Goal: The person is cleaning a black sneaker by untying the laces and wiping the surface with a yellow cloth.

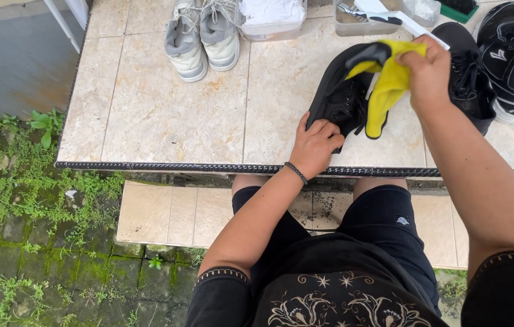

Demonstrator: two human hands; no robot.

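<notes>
A black sneaker lies on its side on the beige tiled table. My left hand grips its near end, a dark bead bracelet on the wrist. My right hand holds a yellow cloth pressed against the far upper part of the same shoe, the cloth hanging down over it.
A pair of grey-white sneakers stands at the table's far edge beside a clear tub of white cloths. Another tub with tools and more black shoes sit at the right. Mossy paving lies to the left, below the table.
</notes>
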